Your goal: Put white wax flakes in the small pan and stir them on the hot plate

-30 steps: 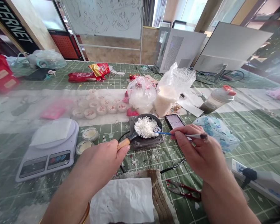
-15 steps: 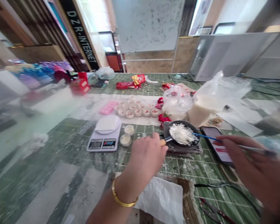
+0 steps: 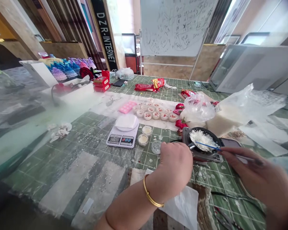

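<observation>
Left hand [image 3: 175, 167] clenched on the handle of a tiny black frying pan [image 3: 206, 130], pan running rightward from the fist on the cutting mat's [image 3: 91, 137] right side, right hand [image 3: 252, 174] pinching a blue stick [image 3: 206, 146] over white flakes [image 3: 201, 140], maybe touching them.

White flakes [image 3: 201, 140] lie in a small round black pan [image 3: 207, 131], under a thin blue stick [image 3: 206, 146], on a dark metal stand [image 3: 187, 134]. Left stand small glass jars [image 3: 143, 140], then a white digital scale [image 3: 122, 140]; behind, a clear plastic bag [image 3: 199, 107].
</observation>
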{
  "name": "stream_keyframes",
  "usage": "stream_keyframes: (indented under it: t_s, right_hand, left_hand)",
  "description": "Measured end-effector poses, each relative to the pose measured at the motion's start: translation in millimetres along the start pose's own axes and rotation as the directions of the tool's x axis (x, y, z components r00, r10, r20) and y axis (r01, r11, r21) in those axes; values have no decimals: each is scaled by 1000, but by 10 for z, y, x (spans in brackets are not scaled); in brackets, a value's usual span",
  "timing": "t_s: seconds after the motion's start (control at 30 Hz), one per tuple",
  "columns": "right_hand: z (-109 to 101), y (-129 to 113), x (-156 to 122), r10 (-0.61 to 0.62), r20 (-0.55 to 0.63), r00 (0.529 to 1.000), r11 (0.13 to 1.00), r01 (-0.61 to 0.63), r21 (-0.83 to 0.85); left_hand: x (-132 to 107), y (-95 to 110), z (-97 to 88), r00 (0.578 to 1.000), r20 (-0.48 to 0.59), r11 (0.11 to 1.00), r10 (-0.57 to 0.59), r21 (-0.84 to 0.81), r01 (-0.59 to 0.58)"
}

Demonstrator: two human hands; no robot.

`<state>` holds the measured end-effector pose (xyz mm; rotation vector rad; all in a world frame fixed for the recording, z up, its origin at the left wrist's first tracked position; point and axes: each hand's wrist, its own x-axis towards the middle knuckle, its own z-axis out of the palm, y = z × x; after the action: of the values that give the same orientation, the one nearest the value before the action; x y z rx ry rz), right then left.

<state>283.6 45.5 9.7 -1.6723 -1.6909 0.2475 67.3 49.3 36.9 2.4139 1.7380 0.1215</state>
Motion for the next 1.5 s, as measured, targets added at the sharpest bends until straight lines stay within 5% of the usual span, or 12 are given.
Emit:
stream_keyframes:
  t_s: [0.1,0.23,0.3,0.47,0.67,0.87,1.0,1.17,1.5]
  right_hand:
    - [7,-112,39,75,7,997,991,-74,-109]
    - [40,-169,13,27,-59,998,998,-23,63]
    - [69,-191,-2,16,37,999,986,-22,163]
    - [57,-203,22,40,9,999,987,-41,154]
    - [53,-198,9,-104,106,989,985,88,150]
    - [12,-225,-4,-107,21,994,986,104,127]
    - [12,-228,-3,-186,132,974,973,164,162]
    - [-71,-205,-20,-78,37,996,991,74,115]
    - [-178,-174,-26,-1,56,998,997,-3,72]
  left_hand:
    - [0,-49,-25,1000,-3,1000,8,-19,-8]
    - [10,-99,-39,998,-4,998,58,15,-58]
    - [13,-108,-51,998,16,997,63,38,-64]
    - [37,-98,-78,997,68,998,27,59,-31]
    - [104,-78,-69,994,106,997,-8,83,-1]
    - [128,-107,-64,994,107,997,10,75,-18]
    - [139,-118,-67,993,121,996,-3,89,-8]
    - [146,-129,-68,990,138,997,22,75,-33]
    - [152,-138,-91,984,178,997,5,71,-18]
